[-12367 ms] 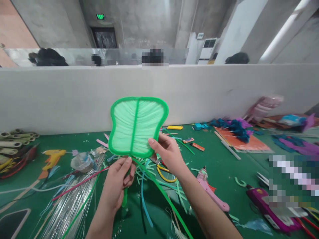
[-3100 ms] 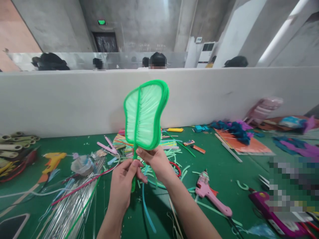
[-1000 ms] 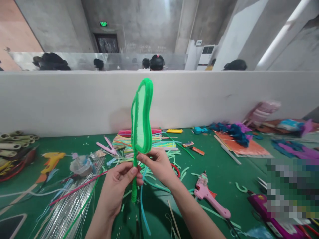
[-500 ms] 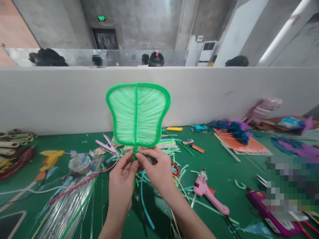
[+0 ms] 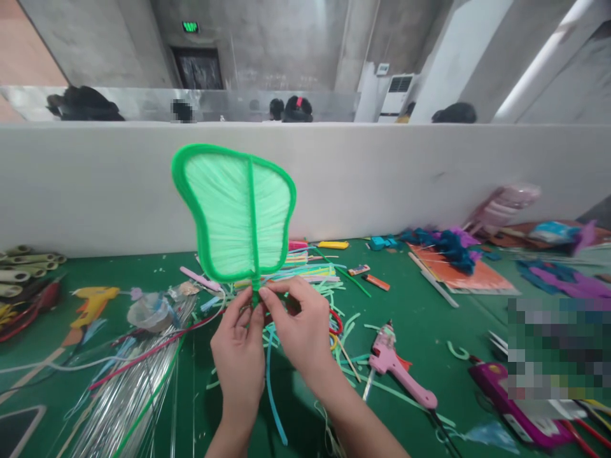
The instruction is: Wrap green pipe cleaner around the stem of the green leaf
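A green leaf-shaped craft piece, rimmed and ribbed with green pipe cleaner and filled with pale green threads, stands upright before the white partition. My left hand and my right hand both pinch its short green stem just under the leaf, fingertips nearly touching. The flat face of the leaf is turned toward me and leans a little to the left. Below my hands lies a heap of cut coloured strips on the green table.
A pink glue gun lies right of my forearm, a purple one farther right. A yellow glue gun, a clear cup and silvery wires lie to the left. Rolled tubes sit far left. People sit beyond the partition.
The leaf was edge-on a second ago, then turned face-on. Since half a second ago it has shifted left and tilted, both hands still pinching the stem.
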{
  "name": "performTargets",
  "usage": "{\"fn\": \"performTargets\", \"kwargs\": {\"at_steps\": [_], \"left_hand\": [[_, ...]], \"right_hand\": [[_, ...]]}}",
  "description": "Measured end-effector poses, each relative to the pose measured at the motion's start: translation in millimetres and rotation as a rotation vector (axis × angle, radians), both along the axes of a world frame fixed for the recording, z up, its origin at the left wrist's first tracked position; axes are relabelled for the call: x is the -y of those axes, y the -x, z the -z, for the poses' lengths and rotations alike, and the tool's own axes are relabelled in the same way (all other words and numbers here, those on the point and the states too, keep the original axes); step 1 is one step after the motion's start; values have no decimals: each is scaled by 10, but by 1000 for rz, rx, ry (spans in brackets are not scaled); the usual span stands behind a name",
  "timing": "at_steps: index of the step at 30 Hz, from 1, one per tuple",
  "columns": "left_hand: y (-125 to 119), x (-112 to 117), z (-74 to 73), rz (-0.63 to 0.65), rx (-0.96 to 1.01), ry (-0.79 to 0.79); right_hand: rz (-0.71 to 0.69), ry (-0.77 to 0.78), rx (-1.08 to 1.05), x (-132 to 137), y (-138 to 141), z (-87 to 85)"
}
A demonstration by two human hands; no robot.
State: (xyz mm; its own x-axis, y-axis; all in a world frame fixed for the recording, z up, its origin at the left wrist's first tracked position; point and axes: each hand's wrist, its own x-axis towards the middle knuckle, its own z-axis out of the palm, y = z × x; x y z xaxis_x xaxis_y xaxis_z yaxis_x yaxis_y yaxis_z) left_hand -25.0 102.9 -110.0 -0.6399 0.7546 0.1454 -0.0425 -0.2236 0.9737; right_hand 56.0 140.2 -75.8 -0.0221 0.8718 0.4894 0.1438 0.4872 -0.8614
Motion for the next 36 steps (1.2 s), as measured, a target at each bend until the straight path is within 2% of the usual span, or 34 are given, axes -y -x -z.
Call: {"fn": "performTargets", "kwargs": {"at_steps": [4,7,10,14,20,25,31,36], "left_hand": [[-21,46,-7,-15,50,-3],[-12,45,-23,-18,11,-14],[7,31,-72,-18,-49,-71],[29,17,-120,24,-54,-86],[43,15,-84,51,4,-87],[77,4,-81,76,65,-76],[134,-11,-69,76,-72,-66],[141,-56,-21,115,27,-49]], "right_hand": [[-119,260,-274,-61,36,86],[-218,354,-413,-102,88,145],[-258,391,-425,-125,114,158],[-297,353,-383,-134,110,143],[-531,399,-349,-163,68,124],[-485,392,-260,-187,4,49],[-357,331,-220,-230,1,67],[-499,525,-411,-230,101,121]]}}
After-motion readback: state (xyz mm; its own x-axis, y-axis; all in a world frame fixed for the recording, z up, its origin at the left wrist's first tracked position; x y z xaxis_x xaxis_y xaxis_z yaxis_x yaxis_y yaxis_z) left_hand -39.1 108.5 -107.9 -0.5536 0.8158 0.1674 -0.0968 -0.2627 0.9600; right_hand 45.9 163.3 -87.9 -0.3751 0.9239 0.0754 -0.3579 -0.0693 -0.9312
